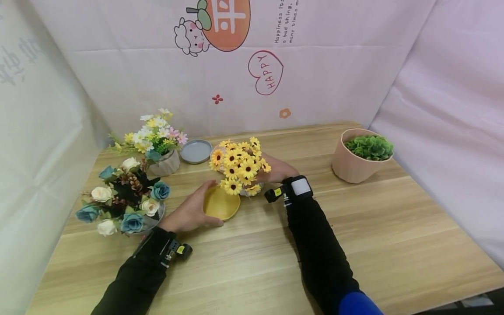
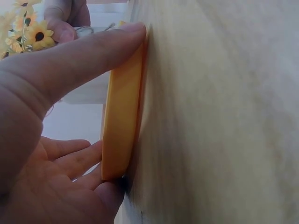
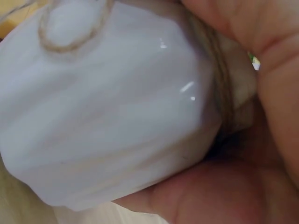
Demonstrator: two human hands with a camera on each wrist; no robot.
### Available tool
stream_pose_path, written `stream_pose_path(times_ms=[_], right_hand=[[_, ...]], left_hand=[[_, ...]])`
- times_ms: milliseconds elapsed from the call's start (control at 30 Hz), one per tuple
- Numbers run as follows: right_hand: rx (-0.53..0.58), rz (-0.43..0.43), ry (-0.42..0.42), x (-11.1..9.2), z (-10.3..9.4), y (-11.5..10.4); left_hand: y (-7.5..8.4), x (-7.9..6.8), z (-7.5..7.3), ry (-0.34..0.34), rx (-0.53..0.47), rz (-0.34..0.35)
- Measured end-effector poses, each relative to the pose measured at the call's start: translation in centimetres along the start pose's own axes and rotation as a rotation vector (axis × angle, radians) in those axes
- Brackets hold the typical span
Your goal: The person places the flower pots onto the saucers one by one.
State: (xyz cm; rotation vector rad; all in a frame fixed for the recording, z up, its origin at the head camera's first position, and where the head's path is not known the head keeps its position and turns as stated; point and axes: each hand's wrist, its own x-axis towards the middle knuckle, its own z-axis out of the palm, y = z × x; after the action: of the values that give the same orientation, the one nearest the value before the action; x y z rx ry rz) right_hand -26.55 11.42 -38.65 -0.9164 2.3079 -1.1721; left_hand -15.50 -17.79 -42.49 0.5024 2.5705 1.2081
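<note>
My left hand (image 1: pixel 192 211) holds a shallow yellow saucer (image 1: pixel 221 204) by its rim. In the left wrist view, the thumb lies along one side of the saucer (image 2: pixel 122 116) and the fingers along the other, close to the tabletop. My right hand (image 1: pixel 278 169) grips a white fluted flower pot (image 3: pixel 107 102) round its twine-tied neck. Yellow daisy-like flowers (image 1: pixel 241 165) with dark centres rise from this pot and cover most of it in the head view. The pot is just beyond the saucer's right side; whether they touch cannot be seen.
Left of my hands stand a pot of blue and white roses (image 1: pixel 131 222) and a pot of mixed small flowers (image 1: pixel 157 131). A grey saucer (image 1: pixel 196 151) lies at the back. A pink pot (image 1: pixel 352 166) with green foliage stands on the right. Cloth walls (image 1: pixel 157 78) border the table.
</note>
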Motion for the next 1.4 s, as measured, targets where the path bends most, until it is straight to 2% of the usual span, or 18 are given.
stream_pose_path(times_ms=[133, 367, 500, 600, 700, 900, 1033, 1200, 1300, 1400], right_hand=[[-0.016, -0.036, -0.012, -0.1, -0.2, -0.4], [-0.059, -0.044, -0.003, -0.1, 0.1, -1.5], [-0.111, -0.111, -0.052, 0.3, 0.4, -2.3], [-0.109, -0.154, -0.101, 0.7, 0.8, -3.1], [-0.089, -0.188, -0.138, 1.0, 1.5, -4.1], [-0.097, -0.278, -0.163, 1.4, 2.9, -4.9], [-0.101, -0.311, -0.182, 1.8, 3.5, -5.1], [-0.1, -0.311, -0.178, 1.9, 3.8, -5.0], [-0.072, -0.299, -0.179, 1.9, 3.9, -4.8], [-0.048, -0.302, -0.191, 2.0, 4.1, -4.7]], left_hand=[[0.0, 0.0, 0.0, 0.002, 0.007, 0.002], [-0.1, 0.0, 0.1, 0.005, 0.022, 0.0], [-0.2, 0.0, 0.1, 0.004, 0.03, -0.013], [-0.4, 0.1, 0.2, 0.0, 0.015, 0.003], [-0.6, 0.1, 0.1, -0.01, -0.02, 0.044], [-1.0, -0.1, 0.0, -0.037, -0.16, 0.163], [-1.1, -0.4, -0.2, -0.034, -0.165, 0.197], [-1.1, -0.6, -0.2, -0.038, -0.192, 0.186], [-1.0, -0.7, -0.3, -0.044, -0.231, 0.142], [-1.0, -0.8, -0.2, -0.041, -0.216, 0.114]])
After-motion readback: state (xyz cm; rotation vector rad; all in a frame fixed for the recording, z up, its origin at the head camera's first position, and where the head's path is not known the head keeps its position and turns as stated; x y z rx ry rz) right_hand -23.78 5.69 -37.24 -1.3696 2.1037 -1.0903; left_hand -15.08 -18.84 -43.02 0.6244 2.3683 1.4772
